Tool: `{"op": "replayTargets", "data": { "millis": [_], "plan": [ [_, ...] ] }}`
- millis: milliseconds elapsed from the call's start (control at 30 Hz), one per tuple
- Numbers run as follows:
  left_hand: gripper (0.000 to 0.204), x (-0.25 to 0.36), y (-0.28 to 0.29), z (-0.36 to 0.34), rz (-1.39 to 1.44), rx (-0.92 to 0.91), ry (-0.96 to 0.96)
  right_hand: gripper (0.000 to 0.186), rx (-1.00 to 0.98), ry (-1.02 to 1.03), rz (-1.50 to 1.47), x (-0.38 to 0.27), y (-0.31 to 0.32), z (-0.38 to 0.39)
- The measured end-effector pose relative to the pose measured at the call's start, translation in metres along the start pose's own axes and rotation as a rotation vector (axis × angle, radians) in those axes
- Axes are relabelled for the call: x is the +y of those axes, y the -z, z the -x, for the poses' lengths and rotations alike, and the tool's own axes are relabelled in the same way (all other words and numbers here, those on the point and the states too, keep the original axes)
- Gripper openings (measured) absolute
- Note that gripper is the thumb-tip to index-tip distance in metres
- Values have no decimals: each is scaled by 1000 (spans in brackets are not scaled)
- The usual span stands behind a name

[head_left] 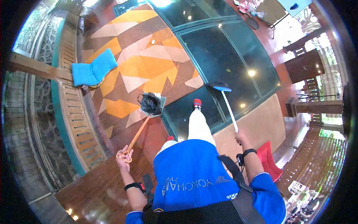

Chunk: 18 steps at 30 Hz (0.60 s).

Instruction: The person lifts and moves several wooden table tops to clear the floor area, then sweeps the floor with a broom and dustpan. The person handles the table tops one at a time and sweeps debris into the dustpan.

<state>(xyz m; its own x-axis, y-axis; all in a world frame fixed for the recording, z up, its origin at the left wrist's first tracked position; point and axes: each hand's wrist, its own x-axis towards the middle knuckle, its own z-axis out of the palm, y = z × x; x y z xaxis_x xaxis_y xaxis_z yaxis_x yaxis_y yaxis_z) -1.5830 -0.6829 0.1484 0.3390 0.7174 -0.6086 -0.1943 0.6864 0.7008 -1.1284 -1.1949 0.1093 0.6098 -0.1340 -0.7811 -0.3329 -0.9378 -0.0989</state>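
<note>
My left hand (123, 158) is closed round the upper end of a long-handled dustpan's orange handle (138, 133); a loop of orange cord hangs by the fingers. At the handle's far end the dustpan's grey pan (162, 101) is over the edge of the patterned rug, with a crumpled black plastic bag (151, 104) in it. My right hand (242, 137) grips the white stick of a broom (229, 110). Its blue head with dark bristles (220, 87) is over the dark glass floor panels, apart from the dustpan.
An orange, brown and beige rug (149, 61) lies ahead. Dark glass panels (227, 56) in the floor reflect lamps. A blue cushion (95, 68) rests by the left wooden railing (76, 119). A beige mat (257, 123) and a red cushion (269, 162) are at right, near wooden posts (317, 107).
</note>
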Motion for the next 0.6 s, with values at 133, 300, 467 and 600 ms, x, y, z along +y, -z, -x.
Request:
{"op": "replayTargets", "data": {
  "millis": [133, 300, 467, 600],
  "plan": [
    [25, 17, 38, -11, -164, -141, 77, 34, 83, 15, 63, 16, -48, 56],
    [27, 20, 54, -6, -320, -162, 189, 35, 230, 209, 322, 63, -88, 107],
    [22, -3, 52, -4, -467, -240, 170, 30, 300, 337, 511, 91, -120, 151],
    [17, -39, 49, -23, -522, -256, 220, 29, 327, 371, 512, 81, -127, 208]
  ]
}}
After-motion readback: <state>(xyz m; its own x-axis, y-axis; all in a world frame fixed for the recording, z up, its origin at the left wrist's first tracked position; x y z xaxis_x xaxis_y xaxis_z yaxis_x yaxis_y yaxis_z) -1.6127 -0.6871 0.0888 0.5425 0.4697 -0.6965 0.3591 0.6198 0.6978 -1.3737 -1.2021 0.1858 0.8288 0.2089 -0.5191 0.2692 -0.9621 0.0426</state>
